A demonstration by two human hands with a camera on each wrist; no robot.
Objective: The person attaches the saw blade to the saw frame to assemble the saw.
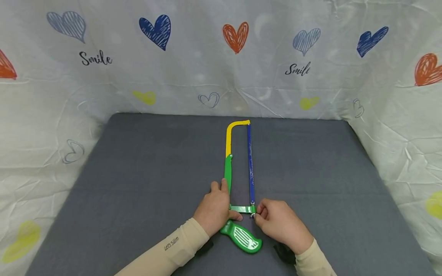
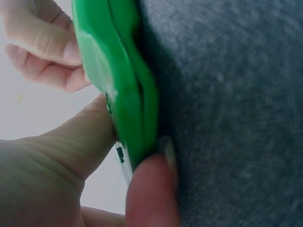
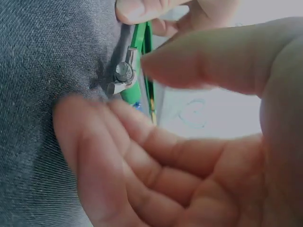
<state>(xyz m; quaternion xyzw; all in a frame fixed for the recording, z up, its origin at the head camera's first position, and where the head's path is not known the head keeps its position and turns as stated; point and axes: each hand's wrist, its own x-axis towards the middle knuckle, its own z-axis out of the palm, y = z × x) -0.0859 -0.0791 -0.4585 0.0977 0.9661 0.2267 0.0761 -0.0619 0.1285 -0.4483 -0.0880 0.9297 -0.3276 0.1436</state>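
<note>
A hacksaw (image 1: 228, 168) lies on the grey cloth, its yellow end pointing away and its blue blade (image 1: 251, 165) on the right. My left hand (image 1: 215, 207) grips the green frame just above the handle (image 1: 243, 237), with the thumb toward the crossbar (image 1: 243, 209). In the left wrist view the green plastic (image 2: 120, 90) sits between thumb and fingers. My right hand (image 1: 281, 222) is at the blade's near end, beside a silver wing nut (image 3: 124, 72). The right wrist view shows its thumb and bent fingers parted around the wing nut, a gap visible between.
The grey cloth (image 1: 155, 161) covers the table beneath the saw. Behind and at both sides hangs a white sheet (image 1: 193, 69) printed with hearts and the word Smile. Dark wrist bands (image 1: 284, 253) show under the wrists.
</note>
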